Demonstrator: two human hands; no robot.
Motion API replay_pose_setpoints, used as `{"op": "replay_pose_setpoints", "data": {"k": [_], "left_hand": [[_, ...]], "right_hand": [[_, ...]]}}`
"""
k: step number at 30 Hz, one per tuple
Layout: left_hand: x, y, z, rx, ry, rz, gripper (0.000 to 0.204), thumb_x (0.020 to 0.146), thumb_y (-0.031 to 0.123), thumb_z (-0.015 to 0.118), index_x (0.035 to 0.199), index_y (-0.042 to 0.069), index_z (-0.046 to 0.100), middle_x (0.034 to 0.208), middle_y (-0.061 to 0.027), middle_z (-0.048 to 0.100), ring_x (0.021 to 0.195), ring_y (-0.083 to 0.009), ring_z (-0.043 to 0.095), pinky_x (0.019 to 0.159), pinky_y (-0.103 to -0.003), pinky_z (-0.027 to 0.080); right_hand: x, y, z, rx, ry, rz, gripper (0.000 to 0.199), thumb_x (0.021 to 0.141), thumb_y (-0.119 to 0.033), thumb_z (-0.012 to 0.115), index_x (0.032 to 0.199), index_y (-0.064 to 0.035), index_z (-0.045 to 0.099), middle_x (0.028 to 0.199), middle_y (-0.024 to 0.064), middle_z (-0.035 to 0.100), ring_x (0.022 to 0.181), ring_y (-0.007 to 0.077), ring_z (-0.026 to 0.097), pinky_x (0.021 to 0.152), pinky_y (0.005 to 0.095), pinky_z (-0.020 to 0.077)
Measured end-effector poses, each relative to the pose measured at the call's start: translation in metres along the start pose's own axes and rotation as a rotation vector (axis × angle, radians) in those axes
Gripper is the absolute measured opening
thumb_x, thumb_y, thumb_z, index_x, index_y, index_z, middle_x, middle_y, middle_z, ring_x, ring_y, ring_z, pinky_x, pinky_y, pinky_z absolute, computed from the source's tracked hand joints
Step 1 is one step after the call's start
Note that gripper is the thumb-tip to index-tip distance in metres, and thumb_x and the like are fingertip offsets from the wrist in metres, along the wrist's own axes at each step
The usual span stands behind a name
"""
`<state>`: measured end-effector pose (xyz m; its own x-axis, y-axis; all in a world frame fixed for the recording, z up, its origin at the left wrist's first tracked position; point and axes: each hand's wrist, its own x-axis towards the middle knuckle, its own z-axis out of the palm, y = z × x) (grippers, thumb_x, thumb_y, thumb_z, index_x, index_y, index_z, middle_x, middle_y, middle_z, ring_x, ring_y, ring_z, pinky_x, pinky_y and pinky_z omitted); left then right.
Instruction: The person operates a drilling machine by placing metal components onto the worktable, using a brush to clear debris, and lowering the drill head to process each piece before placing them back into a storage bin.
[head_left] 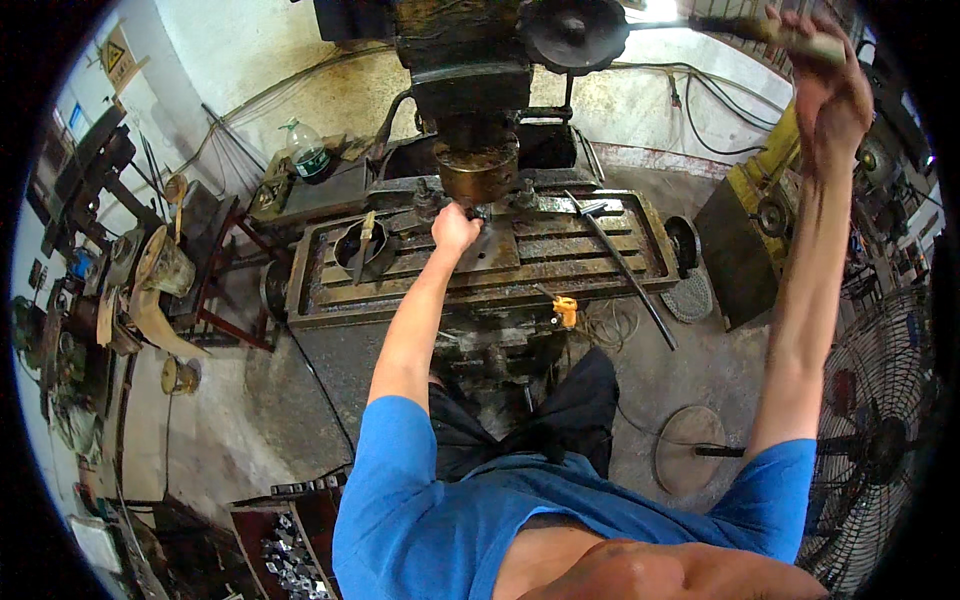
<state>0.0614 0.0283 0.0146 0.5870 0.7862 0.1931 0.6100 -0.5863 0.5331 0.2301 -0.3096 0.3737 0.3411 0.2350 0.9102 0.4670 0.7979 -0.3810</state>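
Observation:
My left hand (456, 230) reaches under the round spindle head (476, 168) of a drilling or milling machine. Its fingers are closed near a small dark part that I cannot make out. Raised at the upper right, my right hand (832, 90) wraps round the handle end of a long lever (720, 28), which runs to a dark round hub (574, 32) on the machine. A slotted metal worktable (570, 268) lies below the spindle. On it, left of my left hand, a dark round pan (372, 270) holds a brush (367, 232).
A long T-handled bar (625, 270) lies over the worktable's right front edge. A yellow object (565, 310) sits at its front. A large fan (885, 440) stands right, a clear bottle (308, 150) back left. Bottom left, a box (262, 550) holds small metal pieces.

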Motion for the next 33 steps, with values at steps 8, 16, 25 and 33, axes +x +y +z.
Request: {"op": "replay_pose_setpoints", "data": {"k": [8,16,25,33], "left_hand": [[0.002,-0.004,0.005,-0.016,0.033,-0.03,0.035,0.06,0.028,0.075,0.072,-0.002,0.06,0.076,-0.0194,0.062,0.077,-0.0344,0.06,0.068,-0.041,0.049],[0.002,-0.007,0.008,-0.048,0.052,-0.015,0.036,0.061,0.03,0.075,0.07,-0.002,0.059,0.071,-0.0174,0.06,0.072,-0.0335,0.06,0.063,-0.041,0.048],[0.0,-0.011,0.016,-0.027,0.15,0.017,0.035,0.061,0.029,0.075,0.071,-0.002,0.06,0.076,-0.0192,0.061,0.076,-0.0333,0.06,0.066,-0.041,0.048],[0.0,-0.006,0.01,-0.019,0.137,0.015,0.034,0.062,0.03,0.074,0.065,-0.002,0.061,0.071,-0.0189,0.062,0.072,-0.0338,0.061,0.063,-0.041,0.049]], "right_hand": [[-0.102,0.016,-0.006,-0.348,0.007,-0.16,0.033,0.064,-0.025,0.053,0.077,0.004,0.048,0.084,0.0196,0.054,0.099,0.0456,0.05,0.091,0.0566,0.0323],[-0.137,0.023,0.002,-0.389,0.08,-0.165,0.017,0.059,-0.014,0.047,0.065,0.001,0.044,0.076,0.0155,0.051,0.093,0.0407,0.053,0.091,0.0546,0.032],[-0.128,0.017,0.003,-0.477,0.045,-0.116,0.022,0.062,-0.02,0.05,0.065,0.0009,0.044,0.077,0.0161,0.052,0.094,0.0364,0.053,0.09,0.0512,0.0337],[-0.139,0.019,0.005,-0.443,0.068,-0.113,0.014,0.057,-0.01,0.047,0.063,0.0005,0.04,0.078,0.0167,0.052,0.095,0.0385,0.051,0.093,0.0512,0.0298]]}}
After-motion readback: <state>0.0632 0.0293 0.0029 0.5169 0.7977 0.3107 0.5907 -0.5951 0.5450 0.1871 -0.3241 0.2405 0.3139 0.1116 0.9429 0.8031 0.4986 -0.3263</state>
